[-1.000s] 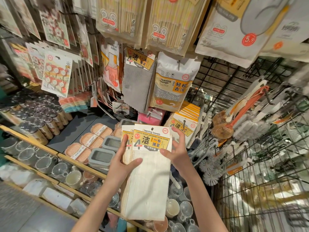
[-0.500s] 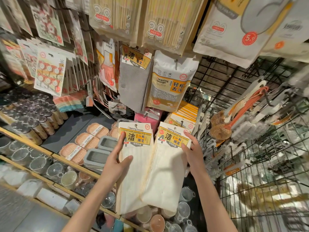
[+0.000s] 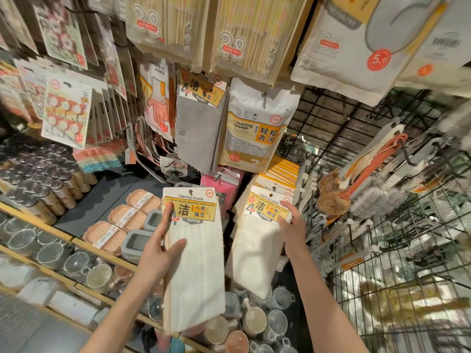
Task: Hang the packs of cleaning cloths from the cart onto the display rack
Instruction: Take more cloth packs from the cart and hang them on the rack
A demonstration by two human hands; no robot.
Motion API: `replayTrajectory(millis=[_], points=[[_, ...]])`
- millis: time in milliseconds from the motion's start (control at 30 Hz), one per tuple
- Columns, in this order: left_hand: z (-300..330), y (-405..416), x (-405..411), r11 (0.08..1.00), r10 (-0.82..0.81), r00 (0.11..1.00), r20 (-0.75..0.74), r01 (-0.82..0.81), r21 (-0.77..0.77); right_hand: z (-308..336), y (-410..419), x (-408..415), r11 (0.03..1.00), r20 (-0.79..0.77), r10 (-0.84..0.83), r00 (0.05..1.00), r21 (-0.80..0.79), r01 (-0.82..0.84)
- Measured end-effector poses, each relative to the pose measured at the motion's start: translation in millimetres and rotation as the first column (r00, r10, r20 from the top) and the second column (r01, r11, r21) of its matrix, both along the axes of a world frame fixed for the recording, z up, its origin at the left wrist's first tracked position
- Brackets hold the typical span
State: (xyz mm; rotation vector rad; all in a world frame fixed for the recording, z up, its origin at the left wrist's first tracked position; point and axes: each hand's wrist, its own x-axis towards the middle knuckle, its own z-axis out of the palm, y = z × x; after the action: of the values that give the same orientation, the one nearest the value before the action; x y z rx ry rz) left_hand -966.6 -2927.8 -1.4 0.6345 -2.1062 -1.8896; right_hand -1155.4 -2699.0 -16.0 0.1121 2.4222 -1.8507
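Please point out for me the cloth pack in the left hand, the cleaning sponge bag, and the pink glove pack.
cloth pack (image 3: pixel 196 271), head view, on its white cloth
cleaning sponge bag (image 3: pixel 257 133), head view, on its yellow label
pink glove pack (image 3: pixel 158 108), head view, on the printed glove

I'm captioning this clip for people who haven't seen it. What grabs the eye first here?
Two cream cleaning-cloth packs with yellow labels at centre: the left hand holds the left pack, while the right hand steadies the right pack against a row of matching packs on the rack. Overhead hang big chopstick packs.
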Motion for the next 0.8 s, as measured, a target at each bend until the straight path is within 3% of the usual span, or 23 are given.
replayTrajectory(millis=[467,800], points=[[-1.9,3.0,-3.1,0.999,0.026,1.000,0.009,-0.027,0.030,-16.8,4.4,1.9,0.989,0.064,-0.101,0.993,-0.103,0.107],[-8.7,2.9,-6.3,1.000,0.000,1.000,0.017,0.000,-0.002,-20.7,-2.3,-26.0,0.999,0.079,0.008,0.997,0.041,-0.011]])
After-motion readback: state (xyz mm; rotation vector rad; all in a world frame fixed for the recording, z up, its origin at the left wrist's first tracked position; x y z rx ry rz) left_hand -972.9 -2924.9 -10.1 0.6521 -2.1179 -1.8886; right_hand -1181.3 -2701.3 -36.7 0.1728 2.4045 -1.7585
